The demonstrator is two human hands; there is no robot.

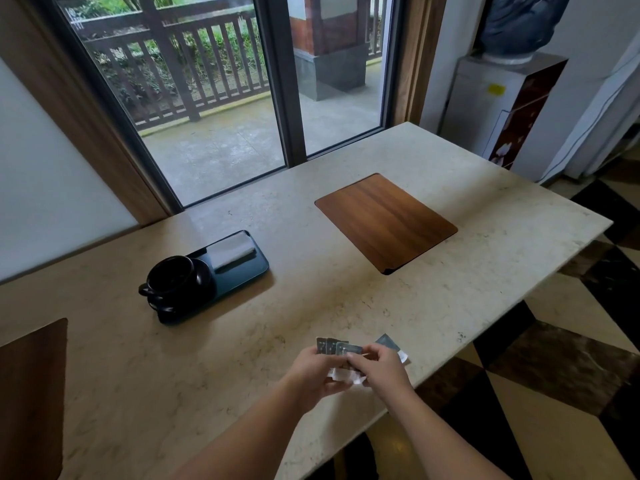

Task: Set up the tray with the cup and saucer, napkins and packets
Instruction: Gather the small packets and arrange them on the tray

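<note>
Holding a fan of packets (341, 348) between them, left hand (311, 374) and right hand (382, 370) pinch together above the tabletop (311, 306), well apart from the tray (242, 271).

Low in the frame, my left hand (313, 370) and right hand (382, 370) share a grip on a fan of small grey packets (337, 348) above the pale stone surface (311, 306). At centre left sits the dark tray (249, 271), carrying the black cup (169, 275) on its saucer (204, 275) beside a folded napkin (232, 252).
</note>
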